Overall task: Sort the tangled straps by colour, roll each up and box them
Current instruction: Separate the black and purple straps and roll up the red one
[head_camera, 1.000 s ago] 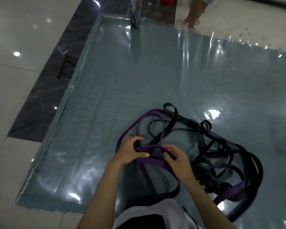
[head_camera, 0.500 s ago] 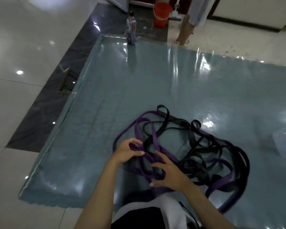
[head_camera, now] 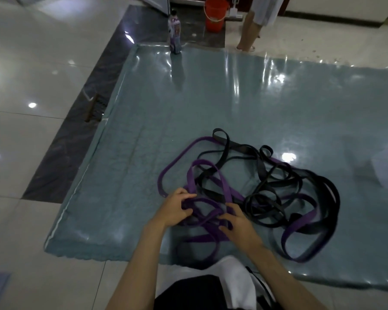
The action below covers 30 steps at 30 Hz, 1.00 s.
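While my left hand (head_camera: 175,209) curls its fingers around a purple strap (head_camera: 203,168), I see the thumb lying over the top of it, so that hand holds the strap tight. My right hand (head_camera: 238,224) is just beside it. Its fingers are bent down into the purple loops and pinch one of them near the middle of the pile. The two hands are close together but do not touch.

The purple strap runs out from my fingers in big loops, up and to the left. Black straps (head_camera: 267,198) are mixed in with it and spread out to the right, crossing over and under the purple ones. All of the tangle lies on a shiny blue-green mat (head_camera: 143,130) on the floor.

At the right edge of the mat I see a clear box (head_camera: 385,173) with something orange on it. At the far edge stands a bottle (head_camera: 174,34). Behind it are an orange bucket (head_camera: 215,15) and another person's legs (head_camera: 248,34).
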### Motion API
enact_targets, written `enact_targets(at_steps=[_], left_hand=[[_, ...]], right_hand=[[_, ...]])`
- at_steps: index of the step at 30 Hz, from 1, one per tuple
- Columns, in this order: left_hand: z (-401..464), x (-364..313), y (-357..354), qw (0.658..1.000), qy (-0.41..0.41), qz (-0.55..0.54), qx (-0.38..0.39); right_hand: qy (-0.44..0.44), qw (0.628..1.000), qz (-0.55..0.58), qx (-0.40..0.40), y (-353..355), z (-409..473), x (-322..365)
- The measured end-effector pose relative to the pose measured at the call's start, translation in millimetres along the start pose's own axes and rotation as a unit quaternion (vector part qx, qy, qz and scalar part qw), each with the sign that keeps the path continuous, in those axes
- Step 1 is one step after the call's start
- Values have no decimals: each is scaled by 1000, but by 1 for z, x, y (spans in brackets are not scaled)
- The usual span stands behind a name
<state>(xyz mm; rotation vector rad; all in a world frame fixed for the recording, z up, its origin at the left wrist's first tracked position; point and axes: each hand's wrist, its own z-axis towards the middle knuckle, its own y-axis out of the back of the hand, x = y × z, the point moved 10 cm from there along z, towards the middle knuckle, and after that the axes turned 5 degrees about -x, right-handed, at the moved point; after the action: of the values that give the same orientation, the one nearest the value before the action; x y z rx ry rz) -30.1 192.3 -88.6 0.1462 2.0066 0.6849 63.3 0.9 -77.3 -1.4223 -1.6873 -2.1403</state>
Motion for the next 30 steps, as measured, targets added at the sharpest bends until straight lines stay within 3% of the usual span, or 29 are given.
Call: enact_targets(at_steps=[3, 5, 8, 13, 17, 21, 24, 30], left_hand=[[-10, 4, -6, 998, -26, 55, -16], [-16, 7, -15, 994, -33, 104, 0], [-25, 15, -38, 986, -34, 152, 58], [-32, 15, -52, 957, -47, 281, 52], [-31, 8, -58, 944, -59, 317, 66], [-25, 2, -53, 947, -69, 305, 78], [-21, -15, -45, 957, -90, 273, 32], [-32, -66, -28, 993, -83, 73, -45]], right_hand=[[-44, 999, 12, 5, -10, -12, -2], [-103, 991, -15, 79, -29, -22, -11], [-114, 978, -96, 145, -46, -33, -15], [-67, 976, -170, 117, -46, -36, -2], [-74, 984, -135, 87, -29, -26, -1], [-136, 990, 10, 29, -1, -22, -17], [-160, 983, 93, 1, 17, -27, -24], [-109, 977, 181, -38, 66, -46, -13]])
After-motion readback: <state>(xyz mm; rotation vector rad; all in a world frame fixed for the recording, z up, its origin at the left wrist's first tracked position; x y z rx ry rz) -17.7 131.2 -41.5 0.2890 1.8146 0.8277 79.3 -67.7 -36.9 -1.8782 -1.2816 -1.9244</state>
